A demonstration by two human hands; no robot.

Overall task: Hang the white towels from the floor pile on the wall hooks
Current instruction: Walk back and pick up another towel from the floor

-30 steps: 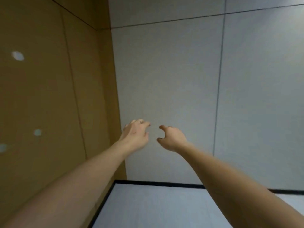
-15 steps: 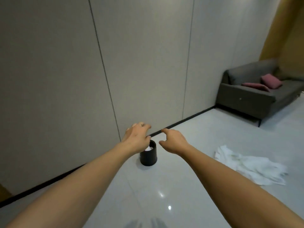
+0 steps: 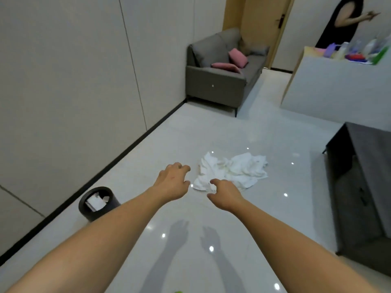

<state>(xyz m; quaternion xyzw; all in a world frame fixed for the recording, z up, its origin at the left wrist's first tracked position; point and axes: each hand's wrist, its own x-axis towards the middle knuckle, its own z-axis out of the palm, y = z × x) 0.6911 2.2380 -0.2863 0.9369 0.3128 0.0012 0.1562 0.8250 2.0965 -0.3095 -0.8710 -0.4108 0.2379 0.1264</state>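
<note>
white towels (image 3: 233, 170) lie crumpled on glossy pale floor (image 3: 275, 208) (grey sofa (image 3: 222, 81) beyond).

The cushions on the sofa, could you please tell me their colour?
Pink cushions on the grey sofa; head view.

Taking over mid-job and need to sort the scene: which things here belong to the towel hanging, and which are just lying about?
Belongs to the job:
white towels, heaped on the floor
left hand, empty, held out
right hand, empty, held out
No wall hooks in view.

Just lying about:
black bin by the wall
grey sofa with pink cushions
dark cabinet
white counter with clutter
</note>
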